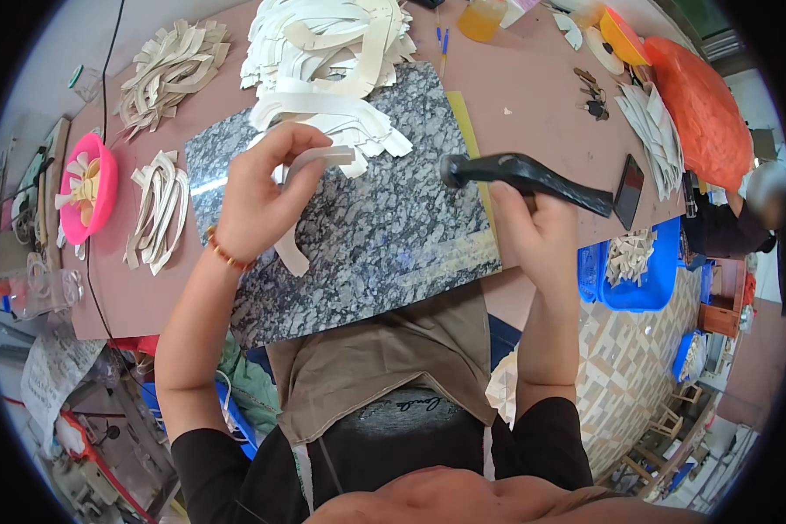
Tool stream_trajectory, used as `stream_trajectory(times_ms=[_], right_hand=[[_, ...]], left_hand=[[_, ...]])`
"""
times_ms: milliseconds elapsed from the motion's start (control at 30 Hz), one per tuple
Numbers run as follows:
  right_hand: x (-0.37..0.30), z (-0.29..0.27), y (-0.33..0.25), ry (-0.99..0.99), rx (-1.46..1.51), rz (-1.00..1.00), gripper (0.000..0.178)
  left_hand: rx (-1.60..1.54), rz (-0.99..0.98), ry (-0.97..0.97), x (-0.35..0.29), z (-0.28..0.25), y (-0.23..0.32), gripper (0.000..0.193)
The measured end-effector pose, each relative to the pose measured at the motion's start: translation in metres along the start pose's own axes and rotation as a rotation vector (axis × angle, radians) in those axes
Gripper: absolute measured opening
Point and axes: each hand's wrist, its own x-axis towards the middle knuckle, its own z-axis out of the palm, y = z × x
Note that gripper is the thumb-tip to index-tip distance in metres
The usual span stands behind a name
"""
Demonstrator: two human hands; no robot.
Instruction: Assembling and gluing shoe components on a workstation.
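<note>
My left hand (275, 183) is closed, pinching a curved pale strip (293, 253) between thumb and fingers. One end of the strip bends up past the fingertips, and the other hangs down over the grey speckled stone slab (367, 231). My right hand (537, 223) grips a black hammer (520, 168) by its handle, just right of the slab. The hammer's round head points left, over the slab's right side. A big heap of similar pale strips (327, 52) covers the slab's far edge and the table beyond.
A smaller strip bundle (159, 210) and a pink bowl (106, 188) lie left on the table (533, 70). At right are a phone (629, 192), keys (594, 96), more strips (655, 135) and an orange-red bag (699, 109). Below stands a blue bin (651, 297). Another person (734, 218) is at far right.
</note>
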Motion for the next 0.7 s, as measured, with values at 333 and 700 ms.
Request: stream_trajectory(times_ms=[333,700], right_hand=[[-0.038,-0.023,-0.011,-0.195,-0.103,-0.031,0.024],[-0.039,0.007,-0.028,-0.302,-0.289,-0.144,0.029]], left_hand=[[-0.070,0.014,-0.447,-0.018,0.054,0.037,0.035],[0.069,0.326,-0.434,-0.006,0.060,0.004,0.030]])
